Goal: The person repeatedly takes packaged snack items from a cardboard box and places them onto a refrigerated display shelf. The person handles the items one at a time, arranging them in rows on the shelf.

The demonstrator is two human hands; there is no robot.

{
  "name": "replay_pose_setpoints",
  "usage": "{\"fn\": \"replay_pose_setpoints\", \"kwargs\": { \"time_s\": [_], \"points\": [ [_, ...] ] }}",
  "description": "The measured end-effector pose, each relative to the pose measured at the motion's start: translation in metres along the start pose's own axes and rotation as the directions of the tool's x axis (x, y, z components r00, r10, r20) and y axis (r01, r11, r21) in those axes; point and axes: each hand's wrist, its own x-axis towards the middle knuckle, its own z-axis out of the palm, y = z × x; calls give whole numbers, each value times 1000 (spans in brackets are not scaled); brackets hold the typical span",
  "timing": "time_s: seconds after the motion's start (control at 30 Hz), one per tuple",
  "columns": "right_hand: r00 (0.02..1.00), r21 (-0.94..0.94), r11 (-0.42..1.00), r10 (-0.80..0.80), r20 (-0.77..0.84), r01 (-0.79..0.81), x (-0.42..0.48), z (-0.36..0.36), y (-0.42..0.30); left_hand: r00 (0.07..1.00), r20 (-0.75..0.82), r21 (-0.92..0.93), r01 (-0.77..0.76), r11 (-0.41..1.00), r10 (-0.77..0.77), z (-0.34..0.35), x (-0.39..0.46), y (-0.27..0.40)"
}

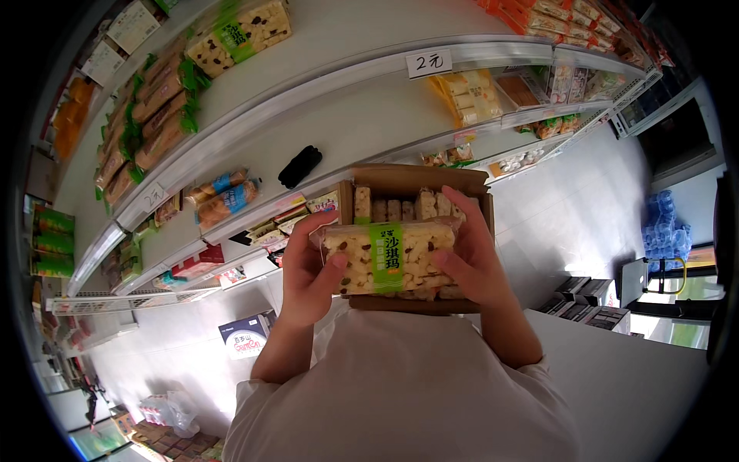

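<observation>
Between my left hand (314, 265) and my right hand (470, 254) is a clear-wrapped sachima pastry pack (413, 251) with a green printed band. Each hand grips one end, thumbs on the near face. Below and behind it stands an open cardboard box (418, 173) with several more wrapped pastries (427, 203) upright inside; the held pack hides part of them. A similar sachima pack (268, 26) lies on the upper shelf at the upper left.
Curved shelves with a clear front edge (323, 75) hold long wrapped breads (164, 121), bagged buns (228, 202), a black object (300, 166) and a yellow-wrapped pack (470, 98). Dark cartons (594, 306) and blue bottle packs (664, 231) stand at right. A printed carton (243, 336) is on the floor.
</observation>
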Motion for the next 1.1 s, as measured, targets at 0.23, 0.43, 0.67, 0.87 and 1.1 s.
{"fn": "replay_pose_setpoints", "kwargs": {
  "time_s": [0.23, 0.43, 0.67, 0.87, 1.1],
  "points": [
    [981, -501, 843, -161, 109, 194, 15, 38, 2, 966, -253, 89, 70, 994, -45, -8, -7, -12],
    [908, -570, 707, -321, 269, 419, 32, 65, 9, 954, -298, 106, 19, 994, 14, -38, -6, -6],
    [967, -484, 852, -89, 238, 198, 56, 77, 2, 916, -339, 189, -159, 969, 216, -54, -13, 0],
    [941, -649, 709, -65, 331, 277, 105, 70, -58, 906, -304, -142, -350, 926, 295, -71, -8, 8],
    [843, -646, 554, -445, 303, 525, 192, 78, -115, 916, 12, 147, -397, 906, 400, -75, 5, -36]
  ]
}}
